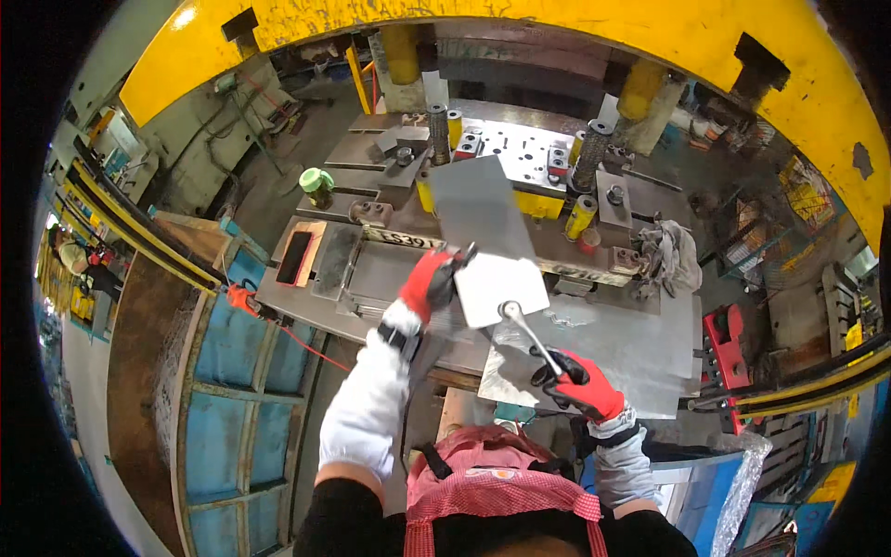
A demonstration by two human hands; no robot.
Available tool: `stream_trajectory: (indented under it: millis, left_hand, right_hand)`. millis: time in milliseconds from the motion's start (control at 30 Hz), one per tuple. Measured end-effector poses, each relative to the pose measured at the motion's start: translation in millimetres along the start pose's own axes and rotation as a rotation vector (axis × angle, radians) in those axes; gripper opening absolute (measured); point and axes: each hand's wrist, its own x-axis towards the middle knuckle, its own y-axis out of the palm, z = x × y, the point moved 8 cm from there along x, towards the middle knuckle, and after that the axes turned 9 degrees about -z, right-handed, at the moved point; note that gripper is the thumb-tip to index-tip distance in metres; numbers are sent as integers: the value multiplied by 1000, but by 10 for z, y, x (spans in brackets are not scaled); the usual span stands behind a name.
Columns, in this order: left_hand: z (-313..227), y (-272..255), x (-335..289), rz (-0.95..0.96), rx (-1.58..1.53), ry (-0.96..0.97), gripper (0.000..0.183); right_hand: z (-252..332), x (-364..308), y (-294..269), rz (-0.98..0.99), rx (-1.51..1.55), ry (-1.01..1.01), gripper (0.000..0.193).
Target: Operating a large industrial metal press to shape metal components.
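Note:
My left hand [429,281], in a red and black glove with a white sleeve, grips the near left edge of a flat grey metal sheet [481,212] held up over the press bed. My right hand [582,382], also in a red glove, holds a thin metal rod tool [531,332] whose round tip touches a lighter sheet piece [499,288] at the near end of the grey sheet. Behind the sheet lies the press die [520,144] with springs and yellow posts.
A yellow press frame [594,28] arches overhead. A green cup [316,181] stands left of the die. Crumpled rags [670,255] lie at the right. A stack of flat metal sheets [631,343] sits near my right hand. Blue panels [232,371] line the lower left.

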Motion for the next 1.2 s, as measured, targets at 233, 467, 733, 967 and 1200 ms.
stream_trajectory:
  millis: [233, 467, 733, 967, 1200]
  left_hand:
    - [324, 477, 1184, 215, 325, 380, 19]
    - [722, 323, 847, -69, -721, -539, 38]
    - [308, 461, 210, -252, -1035, -494, 32]
    - [464, 543, 276, -224, -1106, -541, 30]
    - [342, 635, 335, -229, -1156, -569, 37]
  right_hand:
    - [444, 457, -29, -150, 208, 0, 41]
    - [644, 841, -123, -121, 58, -145, 17]
    - [804, 860, 35, 25, -126, -227, 17]
    - [522, 682, -78, -303, 247, -129, 38]
    - [-990, -60, -1321, -1017, 285, -271, 51]
